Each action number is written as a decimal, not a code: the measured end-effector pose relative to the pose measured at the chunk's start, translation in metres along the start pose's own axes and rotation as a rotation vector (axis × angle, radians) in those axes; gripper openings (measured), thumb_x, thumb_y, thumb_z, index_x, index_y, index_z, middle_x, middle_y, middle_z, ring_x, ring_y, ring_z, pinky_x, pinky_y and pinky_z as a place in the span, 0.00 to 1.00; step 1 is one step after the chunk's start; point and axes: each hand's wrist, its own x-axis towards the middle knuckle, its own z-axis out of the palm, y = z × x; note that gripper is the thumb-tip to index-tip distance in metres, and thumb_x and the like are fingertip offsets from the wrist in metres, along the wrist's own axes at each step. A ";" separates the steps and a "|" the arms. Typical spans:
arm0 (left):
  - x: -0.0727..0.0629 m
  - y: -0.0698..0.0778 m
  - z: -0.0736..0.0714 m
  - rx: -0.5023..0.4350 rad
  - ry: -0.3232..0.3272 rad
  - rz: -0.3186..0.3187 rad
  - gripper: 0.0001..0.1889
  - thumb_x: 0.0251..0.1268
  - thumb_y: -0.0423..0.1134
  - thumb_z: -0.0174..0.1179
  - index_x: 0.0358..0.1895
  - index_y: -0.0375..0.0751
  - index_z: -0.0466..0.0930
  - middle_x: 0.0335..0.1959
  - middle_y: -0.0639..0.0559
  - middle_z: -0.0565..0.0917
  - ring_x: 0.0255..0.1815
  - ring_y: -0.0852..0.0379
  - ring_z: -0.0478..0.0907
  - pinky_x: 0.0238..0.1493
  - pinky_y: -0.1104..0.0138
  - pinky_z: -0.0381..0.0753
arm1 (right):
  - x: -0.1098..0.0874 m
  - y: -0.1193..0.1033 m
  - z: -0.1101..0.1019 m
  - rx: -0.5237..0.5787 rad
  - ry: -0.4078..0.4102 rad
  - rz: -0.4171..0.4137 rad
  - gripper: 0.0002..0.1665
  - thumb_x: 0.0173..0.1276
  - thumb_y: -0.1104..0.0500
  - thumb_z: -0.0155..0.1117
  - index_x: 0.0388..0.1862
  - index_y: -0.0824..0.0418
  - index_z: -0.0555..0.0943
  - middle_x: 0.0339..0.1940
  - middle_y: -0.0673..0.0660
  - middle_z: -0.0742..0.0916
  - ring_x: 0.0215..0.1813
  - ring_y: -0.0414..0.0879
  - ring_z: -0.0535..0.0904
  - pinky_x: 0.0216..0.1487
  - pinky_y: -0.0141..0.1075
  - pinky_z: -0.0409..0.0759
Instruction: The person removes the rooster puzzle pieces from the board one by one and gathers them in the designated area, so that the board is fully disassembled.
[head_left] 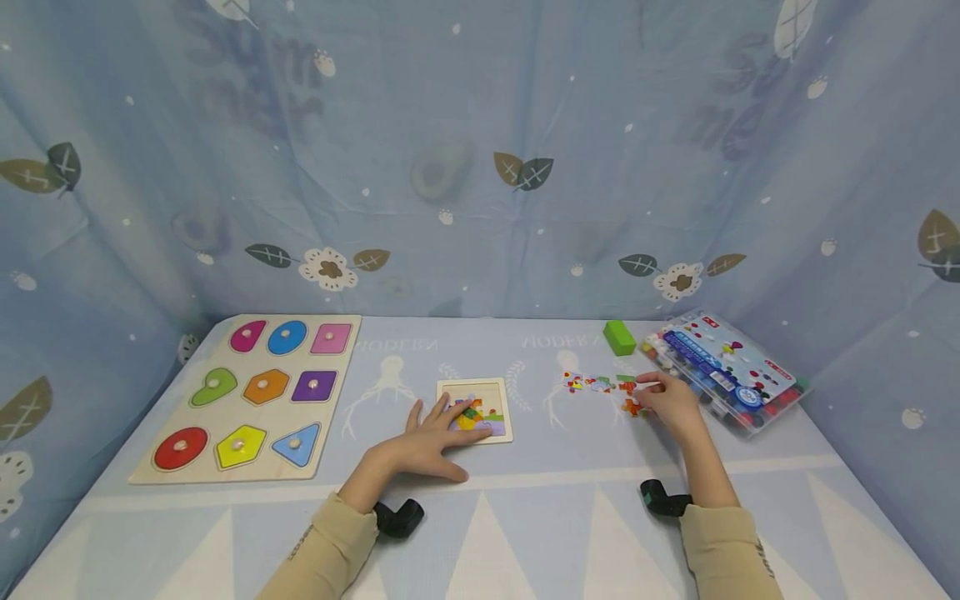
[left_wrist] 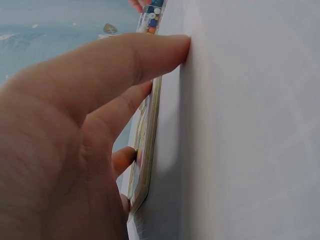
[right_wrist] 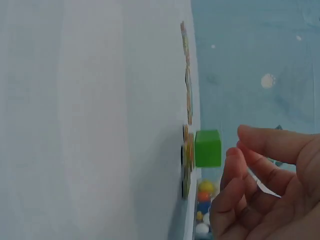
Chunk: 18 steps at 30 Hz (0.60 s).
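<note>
My left hand (head_left: 426,447) rests with spread fingers on a small wooden jigsaw board (head_left: 507,421), partly covering its colourful picture. The left wrist view shows the thumb (left_wrist: 115,65) touching the tabletop beside the board's edge (left_wrist: 148,155). On the right, my right hand (head_left: 670,406) hovers by a row of loose jigsaw pieces (head_left: 601,384). In the right wrist view its fingertips are close together with nothing visible between them. Below and beside them are more loose pieces (right_wrist: 188,155), some overlapping in this low view.
A wooden shape-peg board (head_left: 251,450) lies on the left. At the back right are a green block (head_left: 619,337) and a clear plastic case (head_left: 727,367) of colourful contents. A patterned blue curtain (head_left: 480,167) surrounds the table.
</note>
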 end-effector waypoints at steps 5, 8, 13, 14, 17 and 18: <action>0.001 0.000 0.000 -0.009 -0.002 0.000 0.34 0.53 0.53 0.60 0.67 0.62 0.63 0.75 0.49 0.43 0.73 0.38 0.27 0.62 0.37 0.25 | 0.000 -0.016 0.016 0.040 -0.024 -0.058 0.20 0.65 0.62 0.58 0.54 0.70 0.73 0.29 0.53 0.77 0.27 0.44 0.74 0.27 0.35 0.74; 0.001 -0.001 0.000 -0.012 -0.004 0.002 0.35 0.53 0.53 0.61 0.67 0.62 0.63 0.75 0.49 0.42 0.73 0.38 0.27 0.62 0.37 0.24 | 0.002 -0.027 0.029 0.043 -0.042 -0.081 0.19 0.64 0.62 0.59 0.52 0.70 0.75 0.28 0.53 0.78 0.28 0.45 0.75 0.28 0.34 0.73; 0.001 -0.002 0.000 -0.011 -0.003 0.013 0.35 0.53 0.54 0.60 0.68 0.63 0.62 0.75 0.48 0.42 0.73 0.38 0.27 0.62 0.37 0.24 | 0.003 -0.050 0.053 0.025 -0.084 -0.140 0.18 0.62 0.62 0.61 0.50 0.68 0.76 0.30 0.55 0.79 0.33 0.50 0.77 0.31 0.35 0.73; 0.001 -0.002 -0.001 -0.014 -0.001 0.017 0.35 0.53 0.54 0.60 0.68 0.63 0.62 0.75 0.48 0.42 0.73 0.37 0.27 0.62 0.36 0.24 | 0.002 -0.055 0.058 0.022 -0.093 -0.150 0.17 0.62 0.62 0.61 0.49 0.68 0.77 0.31 0.56 0.79 0.33 0.51 0.77 0.32 0.35 0.72; 0.001 -0.001 -0.002 -0.011 0.006 0.020 0.35 0.54 0.54 0.61 0.68 0.63 0.62 0.75 0.48 0.43 0.73 0.36 0.28 0.62 0.36 0.25 | 0.001 -0.069 0.075 0.002 -0.123 -0.183 0.16 0.61 0.61 0.62 0.48 0.66 0.78 0.32 0.57 0.79 0.33 0.51 0.77 0.31 0.35 0.71; 0.001 -0.001 -0.002 -0.009 0.009 0.020 0.35 0.54 0.53 0.61 0.68 0.63 0.61 0.75 0.48 0.43 0.73 0.36 0.29 0.62 0.35 0.26 | 0.000 -0.074 0.081 -0.003 -0.129 -0.186 0.16 0.61 0.61 0.63 0.47 0.65 0.78 0.32 0.57 0.79 0.32 0.50 0.76 0.31 0.34 0.71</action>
